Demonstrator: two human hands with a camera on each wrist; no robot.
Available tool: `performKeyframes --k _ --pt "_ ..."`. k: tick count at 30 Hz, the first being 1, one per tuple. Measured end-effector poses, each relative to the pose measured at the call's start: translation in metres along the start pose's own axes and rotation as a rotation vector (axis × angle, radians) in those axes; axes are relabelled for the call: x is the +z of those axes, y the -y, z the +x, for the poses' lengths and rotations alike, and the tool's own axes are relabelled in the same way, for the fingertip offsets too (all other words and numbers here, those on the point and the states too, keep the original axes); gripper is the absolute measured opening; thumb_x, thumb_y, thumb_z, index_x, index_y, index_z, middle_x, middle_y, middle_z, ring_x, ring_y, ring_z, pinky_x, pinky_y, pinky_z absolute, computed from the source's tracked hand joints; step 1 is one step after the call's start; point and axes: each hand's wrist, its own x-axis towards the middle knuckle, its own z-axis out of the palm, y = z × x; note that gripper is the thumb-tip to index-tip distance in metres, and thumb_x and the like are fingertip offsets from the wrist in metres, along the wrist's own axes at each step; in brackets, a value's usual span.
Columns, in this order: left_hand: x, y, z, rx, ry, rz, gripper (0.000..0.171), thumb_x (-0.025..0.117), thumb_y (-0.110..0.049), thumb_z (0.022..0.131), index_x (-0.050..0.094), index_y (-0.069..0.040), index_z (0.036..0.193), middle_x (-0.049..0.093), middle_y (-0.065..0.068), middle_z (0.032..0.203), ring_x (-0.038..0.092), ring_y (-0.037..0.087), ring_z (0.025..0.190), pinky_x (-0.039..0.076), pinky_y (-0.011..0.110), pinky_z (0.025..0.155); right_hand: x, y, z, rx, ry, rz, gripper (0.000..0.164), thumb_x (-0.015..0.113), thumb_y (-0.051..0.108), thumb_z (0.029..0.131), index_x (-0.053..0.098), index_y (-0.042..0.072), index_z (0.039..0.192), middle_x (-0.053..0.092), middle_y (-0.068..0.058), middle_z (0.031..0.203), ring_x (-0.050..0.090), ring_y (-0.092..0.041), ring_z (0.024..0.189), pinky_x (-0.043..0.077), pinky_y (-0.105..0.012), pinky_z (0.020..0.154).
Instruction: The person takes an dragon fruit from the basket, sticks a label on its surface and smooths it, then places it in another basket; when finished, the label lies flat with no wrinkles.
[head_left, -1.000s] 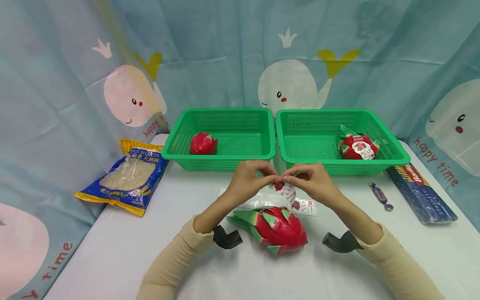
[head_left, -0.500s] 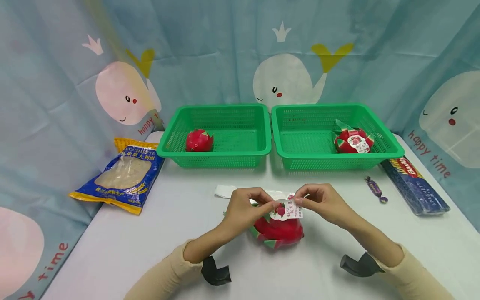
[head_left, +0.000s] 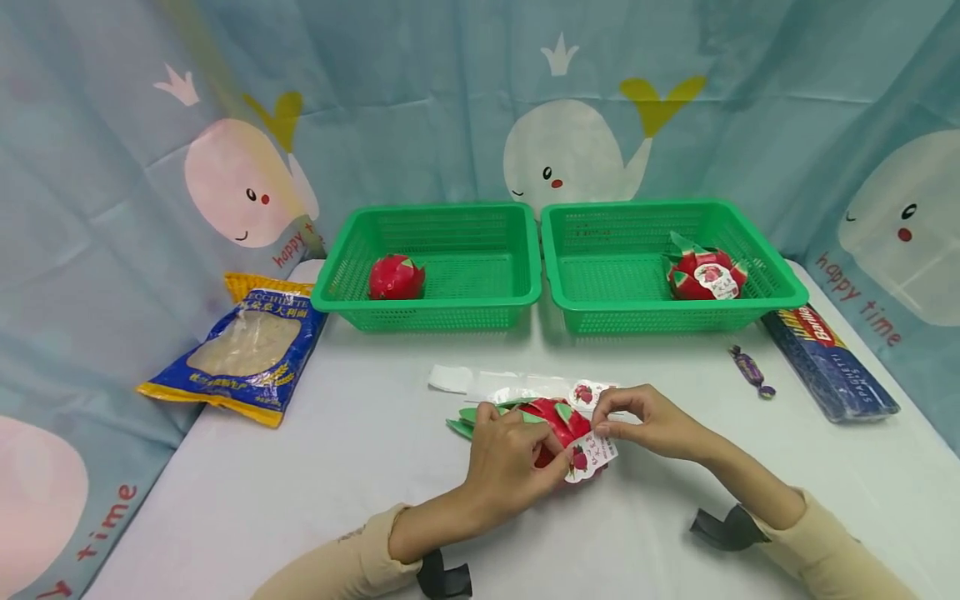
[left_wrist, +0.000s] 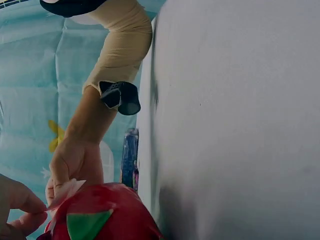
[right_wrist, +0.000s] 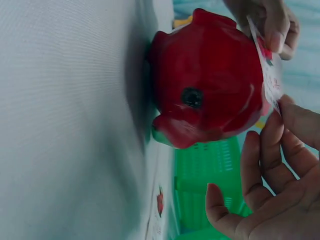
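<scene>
A red dragon fruit [head_left: 561,418] with green scales lies on the white table, partly hidden by my left hand. Against its upper side sits a white label sticker [head_left: 591,455] with a printed fruit and red lettering. My left hand [head_left: 512,468] pinches the sticker's left end between thumb and finger, over the fruit. The opposite end is pinched by my right hand [head_left: 651,425]. In the right wrist view the sticker [right_wrist: 268,70] lies along the fruit's surface [right_wrist: 212,70], a hand at each end. A clear backing strip [head_left: 517,384] with another sticker [head_left: 584,395] lies behind the fruit.
Two green baskets stand at the back; the left basket [head_left: 423,318] holds a dragon fruit [head_left: 395,277], the right basket [head_left: 675,318] a labelled one [head_left: 705,273]. A blue pasta bag [head_left: 251,346] is left; a wrapped candy [head_left: 752,372] and spaghetti pack [head_left: 840,371] lie right.
Both hands have come down and nearer with the sticker, from above the backing strip to the dragon fruit's upper side. The view has shifted slightly.
</scene>
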Motion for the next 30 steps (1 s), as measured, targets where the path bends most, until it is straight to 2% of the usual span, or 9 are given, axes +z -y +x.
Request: performKeyframes --k 4,8,12,15,19,22,24,26,30 --pt "0.0 0.001 0.001 0.038 -0.006 0.045 0.02 0.072 -0.027 0.07 0.059 -0.025 0.054 0.048 -0.015 0.047 0.036 0.003 0.052 0.024 0.024 0.063 0.003 -0.002 0.001 -0.007 -0.009 0.012 0.01 0.062 0.002 0.085 0.061 0.012 0.085 0.056 -0.001 0.077 0.052 -0.007 0.076 0.047 -0.026 0.072" --pt "0.0 0.006 0.001 0.11 -0.063 0.077 0.023 0.074 -0.026 0.068 0.054 -0.023 0.056 0.051 -0.015 0.052 0.041 0.005 0.054 0.027 0.022 0.061 0.007 -0.005 0.003 0.012 -0.047 0.017 0.003 0.062 0.004 0.086 0.06 0.006 0.084 0.055 -0.001 0.079 0.052 -0.007 0.078 0.05 -0.023 0.08" --pt "0.002 0.009 0.002 0.211 -0.154 0.096 0.015 0.077 -0.026 0.067 0.062 -0.022 0.066 0.056 -0.009 0.071 0.047 0.01 0.07 0.036 0.025 0.067 0.01 -0.008 0.002 0.048 -0.158 -0.01 0.006 0.061 0.004 0.087 0.056 0.003 0.088 0.055 -0.004 0.085 0.055 -0.004 0.082 0.052 -0.023 0.075" --pt "0.005 0.008 0.002 0.284 -0.186 0.104 0.015 0.078 -0.032 0.068 0.069 -0.023 0.076 0.058 -0.004 0.087 0.053 0.015 0.087 0.046 0.027 0.076 0.013 -0.009 0.0 0.086 -0.242 0.01 0.01 0.061 0.003 0.087 0.054 0.001 0.094 0.056 -0.006 0.091 0.057 -0.002 0.087 0.055 -0.024 0.067" --pt "0.01 0.007 -0.001 0.348 -0.181 0.157 0.02 0.077 -0.038 0.07 0.072 -0.024 0.082 0.061 0.001 0.1 0.058 0.025 0.102 0.052 0.033 0.085 0.017 -0.011 -0.003 0.036 -0.31 0.052 0.012 0.062 -0.004 0.083 0.058 0.001 0.092 0.053 -0.012 0.102 0.056 -0.005 0.099 0.054 -0.023 0.079" --pt "0.013 0.008 -0.004 0.352 -0.162 0.169 0.02 0.077 -0.036 0.071 0.073 -0.023 0.085 0.063 0.002 0.105 0.06 0.026 0.105 0.052 0.039 0.087 0.021 -0.011 -0.005 -0.064 -0.28 0.044 0.022 0.068 -0.01 0.075 0.062 0.006 0.089 0.048 -0.02 0.113 0.048 -0.014 0.113 0.044 -0.019 0.095" --pt "0.014 0.01 -0.006 0.343 -0.148 0.144 0.021 0.077 -0.035 0.071 0.073 -0.022 0.088 0.063 0.002 0.107 0.06 0.025 0.106 0.053 0.042 0.085 0.023 -0.012 -0.005 -0.104 -0.214 0.038 0.025 0.071 -0.008 0.072 0.061 0.01 0.087 0.044 -0.024 0.118 0.043 -0.017 0.118 0.04 -0.019 0.1" --pt "0.015 0.011 -0.008 0.328 -0.137 0.112 0.022 0.077 -0.035 0.071 0.074 -0.021 0.089 0.063 0.003 0.109 0.06 0.024 0.107 0.054 0.043 0.083 0.023 -0.016 -0.004 -0.093 -0.138 0.06 0.027 0.073 -0.004 0.072 0.058 0.012 0.088 0.04 -0.024 0.123 0.04 -0.015 0.122 0.041 -0.022 0.099" --pt "0.015 0.013 -0.009 0.3 -0.12 0.043 0.023 0.077 -0.032 0.072 0.074 -0.019 0.09 0.061 0.004 0.108 0.06 0.022 0.107 0.054 0.04 0.082 0.013 -0.034 -0.003 0.009 0.015 0.127 0.023 0.068 0.0 0.078 0.049 0.008 0.088 0.035 -0.026 0.126 0.036 -0.008 0.122 0.045 -0.024 0.092"
